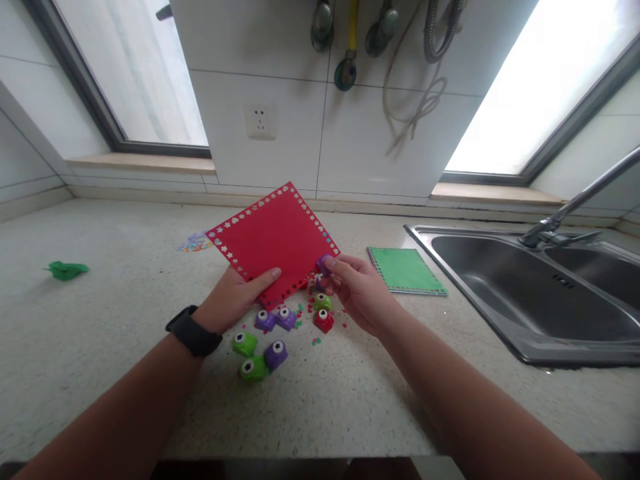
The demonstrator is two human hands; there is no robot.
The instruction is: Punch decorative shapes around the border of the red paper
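My left hand (235, 297) grips the near edge of a red foam sheet (273, 237) with punched heart and star holes along its border, held tilted above the counter. My right hand (357, 290) pinches a small purple craft punch (323, 265) against the sheet's right corner. A black watch (193, 331) is on my left wrist. Below the hands, several small punches lie on the counter: purple (276, 352), green (245, 343) and red (323, 320), among tiny paper scraps.
A green punched sheet (405, 270) lies to the right by a steel sink (530, 297) with a tap (575, 203). A green crumpled piece (67, 270) sits at far left. A pale patterned scrap (195, 242) lies behind the red sheet. A socket (260, 120) is on the wall.
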